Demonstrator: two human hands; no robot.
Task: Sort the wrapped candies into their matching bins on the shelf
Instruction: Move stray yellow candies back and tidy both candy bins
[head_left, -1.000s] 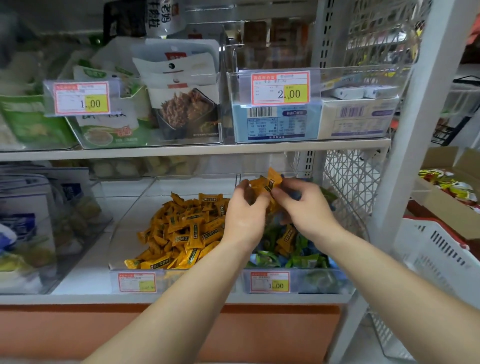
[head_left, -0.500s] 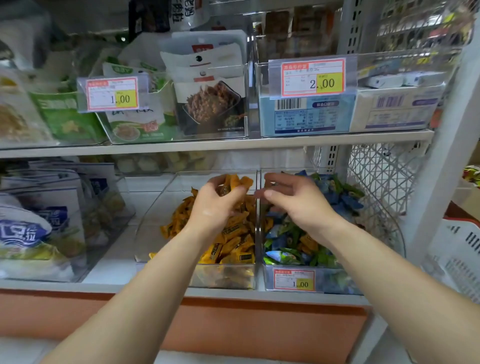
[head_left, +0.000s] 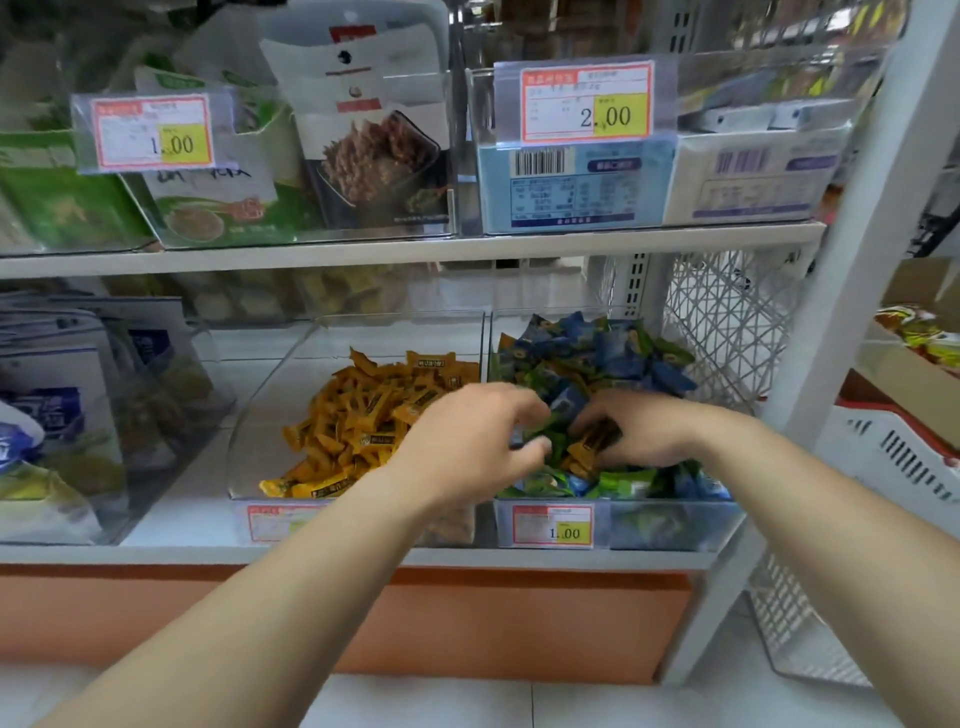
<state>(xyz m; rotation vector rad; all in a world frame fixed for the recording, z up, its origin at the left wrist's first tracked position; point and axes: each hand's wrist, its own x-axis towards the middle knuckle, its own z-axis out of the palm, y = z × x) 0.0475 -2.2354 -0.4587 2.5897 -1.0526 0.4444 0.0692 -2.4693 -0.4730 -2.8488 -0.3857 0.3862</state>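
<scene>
Two clear bins stand side by side on the lower shelf. The left bin (head_left: 270, 415) holds orange wrapped candies (head_left: 363, 415). Blue and green candies (head_left: 597, 353) fill the right bin (head_left: 675, 525), with a few orange candies (head_left: 589, 447) mixed in near its front. My left hand (head_left: 467, 447) reaches across the divider into the right bin, its thumb and forefinger curved and apart over the pile. My right hand (head_left: 644, 431) lies on the same pile, fingers curled around the stray orange candies. Both palms are hidden from view.
Price tags (head_left: 553, 525) hang on the bin fronts. Snack bags (head_left: 57, 415) fill the shelf to the left. The upper shelf (head_left: 415, 249) overhangs the bins closely. At the right are a white post (head_left: 852, 260), a mesh side panel (head_left: 722, 322) and a white basket (head_left: 893, 457).
My left hand went from above the orange bin across into the blue and green bin. The right hand dropped lower into that pile and closed on orange candies.
</scene>
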